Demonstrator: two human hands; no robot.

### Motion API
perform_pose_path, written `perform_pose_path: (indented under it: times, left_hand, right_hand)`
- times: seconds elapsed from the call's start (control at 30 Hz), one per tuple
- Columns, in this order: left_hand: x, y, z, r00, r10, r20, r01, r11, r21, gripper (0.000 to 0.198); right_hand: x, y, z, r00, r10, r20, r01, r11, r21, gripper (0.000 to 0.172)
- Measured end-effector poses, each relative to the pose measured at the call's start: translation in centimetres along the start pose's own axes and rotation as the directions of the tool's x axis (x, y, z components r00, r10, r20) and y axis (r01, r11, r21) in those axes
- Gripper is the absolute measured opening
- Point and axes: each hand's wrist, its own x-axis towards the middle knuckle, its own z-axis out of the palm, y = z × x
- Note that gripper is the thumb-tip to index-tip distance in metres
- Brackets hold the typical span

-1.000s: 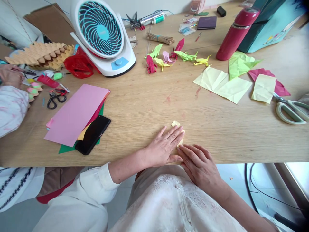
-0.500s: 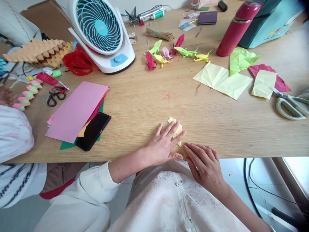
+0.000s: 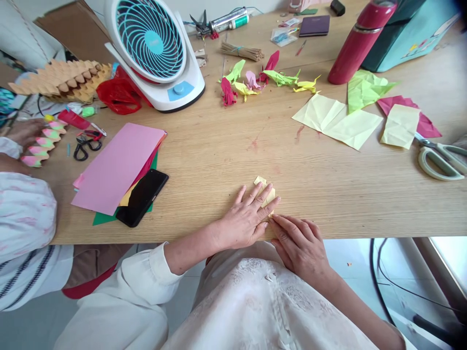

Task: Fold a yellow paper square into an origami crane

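A small piece of folded pale yellow paper (image 3: 270,196) lies near the table's front edge, partly covered by fingers. Spread flat across it, my left hand (image 3: 246,216) presses it against the wood. My right hand (image 3: 302,244) is closed, with thumb and fingertips pinched at the paper's narrow lower tip. That tip is mostly hidden behind the fingers.
Left of my hands, a black phone (image 3: 142,198) rests on coloured paper sheets (image 3: 118,165). Behind stand a fan (image 3: 178,91) and several folded paper figures (image 3: 280,78). Creased sheets (image 3: 337,121) and scissors (image 3: 438,163) lie right. A co-worker's hand (image 3: 27,132) is at far left.
My right hand has moved left, bringing its fingertips onto the paper's lower tip. My left thumb has drawn in slightly. At far left, the co-worker's hand and sleeve have come further into view.
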Motion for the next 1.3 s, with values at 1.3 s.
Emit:
perform_pose_path:
  times: [1.3]
  left_hand:
    - [6.6,-0.6,1.2,0.899,-0.338,-0.279,0.358,0.934,0.022,0.089]
  right_hand:
    - [0.9,-0.7,0.8,0.999,0.028,-0.022,-0.03,0.998,-0.053,0.04]
